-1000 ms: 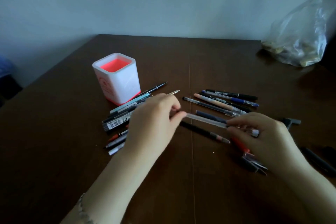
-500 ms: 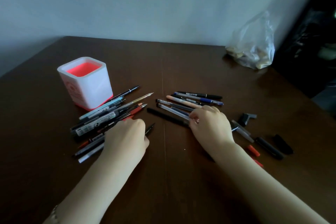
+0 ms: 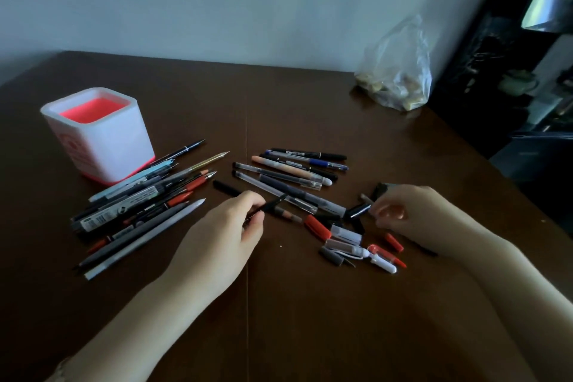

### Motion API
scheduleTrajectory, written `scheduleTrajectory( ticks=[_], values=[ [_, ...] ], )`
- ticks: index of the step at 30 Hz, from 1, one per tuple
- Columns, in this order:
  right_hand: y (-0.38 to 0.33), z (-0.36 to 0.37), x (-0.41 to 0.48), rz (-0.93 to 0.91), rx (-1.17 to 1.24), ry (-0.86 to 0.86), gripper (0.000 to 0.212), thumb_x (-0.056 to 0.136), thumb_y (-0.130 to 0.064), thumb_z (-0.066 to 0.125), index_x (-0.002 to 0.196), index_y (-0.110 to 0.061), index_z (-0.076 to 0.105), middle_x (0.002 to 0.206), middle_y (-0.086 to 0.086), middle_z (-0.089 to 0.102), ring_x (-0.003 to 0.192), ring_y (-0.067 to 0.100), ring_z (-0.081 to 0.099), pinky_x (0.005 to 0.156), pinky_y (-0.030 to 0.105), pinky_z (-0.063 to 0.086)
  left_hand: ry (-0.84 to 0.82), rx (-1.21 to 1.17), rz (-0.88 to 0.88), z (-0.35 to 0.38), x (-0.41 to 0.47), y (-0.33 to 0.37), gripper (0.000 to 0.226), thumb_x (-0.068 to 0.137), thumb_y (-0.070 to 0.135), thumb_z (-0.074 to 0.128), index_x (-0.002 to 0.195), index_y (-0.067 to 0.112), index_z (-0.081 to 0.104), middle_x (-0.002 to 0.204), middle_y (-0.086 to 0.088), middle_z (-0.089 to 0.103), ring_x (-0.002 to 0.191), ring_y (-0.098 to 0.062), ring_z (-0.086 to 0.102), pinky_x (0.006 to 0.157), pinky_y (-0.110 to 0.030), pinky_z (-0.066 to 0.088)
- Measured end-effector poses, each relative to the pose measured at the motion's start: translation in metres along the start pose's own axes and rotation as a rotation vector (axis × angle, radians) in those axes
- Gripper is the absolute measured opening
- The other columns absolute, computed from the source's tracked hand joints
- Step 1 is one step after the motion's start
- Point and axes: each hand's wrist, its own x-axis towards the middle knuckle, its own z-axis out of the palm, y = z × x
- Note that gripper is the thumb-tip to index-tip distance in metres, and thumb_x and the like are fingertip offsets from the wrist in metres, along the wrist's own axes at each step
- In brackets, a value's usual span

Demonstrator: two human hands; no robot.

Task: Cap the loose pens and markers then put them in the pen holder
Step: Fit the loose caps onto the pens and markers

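L hand (image 3: 223,236) is curled round a thin black pen (image 3: 270,205). Thumb & fingers are pinched on the barrel, w/ the bare tip poking out up-right. R hand (image 3: 412,214) seems to pinch a black cap (image 3: 357,211) by one end, fingertips only. Both sit mid-table (image 3: 279,319), well right of the pen holder (image 3: 105,146). The pen is prob light, stiff, slick plastic, so best held mid-barrel, not at the inky tip. The cap is tiny & slips easily, so grip its closed end.

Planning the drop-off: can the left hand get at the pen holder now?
Probably yes: only flat-lying loose pens lie between the left hand and the pen holder, whose top is open.
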Motion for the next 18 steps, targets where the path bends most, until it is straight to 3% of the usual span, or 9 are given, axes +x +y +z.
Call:
scheduleTrajectory(
  ticks=[2, 5, 13, 16, 18],
  values=[
    [-0.003, 0.008, -0.003, -0.019, 0.013, -0.022, 0.023, 0.087, -0.027, 0.057, 0.109, -0.029, 0.061, 0.097, -0.016, 0.053, 0.087, 0.0, 0.051, 0.075, 0.015, 0.045, 0.007, 0.017, -0.002, 0.001, 0.0, -0.001, 0.027, 0.092, 0.023, 0.048, 0.117, 0.023, 0.054, 0.108, 0.008, 0.061, 0.094, -0.003, 0.056, 0.072, -0.01, 0.041],
    [-0.01, 0.019, -0.001, -0.009, 0.07, 0.04, 0.019, 0.088, -0.035, 0.054, 0.104, -0.03, 0.062, 0.096, -0.013, 0.059, 0.083, 0.003, 0.056, 0.076, 0.023, 0.051, 0.021, 0.051, 0.002, 0.003, 0.0, -0.003, 0.026, 0.091, 0.022, 0.049, 0.116, 0.022, 0.055, 0.103, 0.008, 0.062, 0.086, -0.002, 0.053, 0.063, -0.005, 0.036],
    [-0.016, 0.021, 0.014, 0.158, 0.002, 0.053, 0.02, 0.085, -0.029, 0.059, 0.104, -0.024, 0.062, 0.1, -0.004, 0.063, 0.087, 0.013, 0.06, 0.076, 0.031, 0.055, 0.01, 0.059, -0.032, 0.004, 0.002, -0.009, 0.024, 0.092, 0.023, 0.047, 0.116, 0.023, 0.053, 0.096, 0.006, 0.067, 0.084, -0.007, 0.061, 0.068, -0.024, 0.051],
    [-0.025, 0.02, 0.015, 0.038, 0.04, 0.167, 0.016, 0.087, -0.027, 0.056, 0.101, -0.026, 0.064, 0.098, -0.007, 0.057, 0.088, 0.011, 0.056, 0.075, 0.026, 0.05, 0.009, 0.065, -0.025, 0.006, 0.002, -0.009, 0.026, 0.092, 0.023, 0.047, 0.117, 0.023, 0.053, 0.098, 0.005, 0.068, 0.082, -0.008, 0.062, 0.068, -0.026, 0.053],
    [-0.036, 0.023, 0.017, -0.08, 0.07, 0.119, 0.019, 0.088, -0.028, 0.055, 0.104, -0.026, 0.065, 0.101, -0.007, 0.055, 0.091, 0.01, 0.055, 0.078, 0.024, 0.048, 0.007, 0.07, -0.025, 0.006, 0.002, -0.009, 0.026, 0.092, 0.023, 0.048, 0.117, 0.024, 0.053, 0.099, 0.006, 0.067, 0.081, -0.007, 0.062, 0.068, -0.025, 0.052]
  ],
)
